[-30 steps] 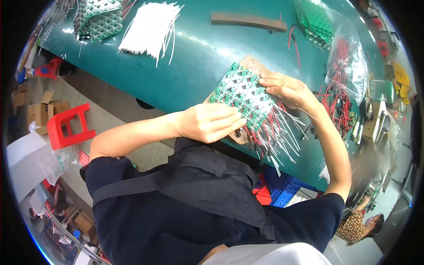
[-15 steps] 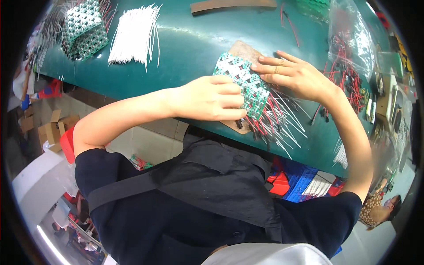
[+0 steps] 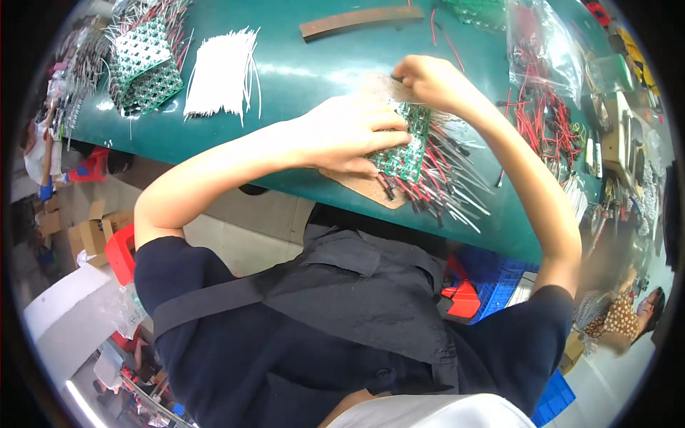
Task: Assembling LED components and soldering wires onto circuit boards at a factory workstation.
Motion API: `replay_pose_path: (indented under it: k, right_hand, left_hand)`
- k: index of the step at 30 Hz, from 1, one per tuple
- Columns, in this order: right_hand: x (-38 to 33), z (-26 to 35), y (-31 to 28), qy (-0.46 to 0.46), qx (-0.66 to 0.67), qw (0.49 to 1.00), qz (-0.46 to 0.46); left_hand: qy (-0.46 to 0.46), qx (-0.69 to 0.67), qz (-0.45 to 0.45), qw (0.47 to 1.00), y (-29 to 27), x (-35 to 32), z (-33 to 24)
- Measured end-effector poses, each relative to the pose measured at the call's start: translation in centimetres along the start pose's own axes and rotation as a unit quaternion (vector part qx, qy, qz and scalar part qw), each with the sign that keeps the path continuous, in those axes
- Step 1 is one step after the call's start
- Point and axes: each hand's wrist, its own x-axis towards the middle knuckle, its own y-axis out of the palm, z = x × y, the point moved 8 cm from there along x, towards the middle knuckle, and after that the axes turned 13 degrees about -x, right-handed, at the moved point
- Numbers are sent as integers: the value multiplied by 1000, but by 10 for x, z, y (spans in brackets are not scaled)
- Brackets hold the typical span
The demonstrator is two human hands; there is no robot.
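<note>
Head view — left hand (image 3: 349, 135) presses flat on a green circuit board (image 3: 407, 146), right hand (image 3: 428, 80) fingers pinching its far edge; light, stiff, wire leads fragile — best gripped by edges.

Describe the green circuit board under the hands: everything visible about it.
The green circuit board is a flat panel dotted with small pale parts. It lies on a brown mat near the teal table's front edge. Red, black and pale wire leads fan out from its right side. The left hand presses on it; the right hand pinches its far edge.
</note>
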Motion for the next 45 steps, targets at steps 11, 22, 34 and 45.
replay_pose_path:
  k: [11, 22, 34, 45]
  right_hand:
    - [39, 139, 28, -193, -22, 975, 108]
    - [85, 109, -23, -298, -157, 921, -196]
    - [-83, 57, -18, -409, -155, 897, -71]
    - [-213, -87, -88, 32, 331, 863, -380]
  left_hand:
    - [-207, 168, -320, 909, 23, -22, -46]
    - [-218, 130, -384, 888, 26, -28, -47]
    - [-222, 150, -366, 891, 28, -27, -48]
    - [-229, 149, -363, 891, 31, -27, -44]
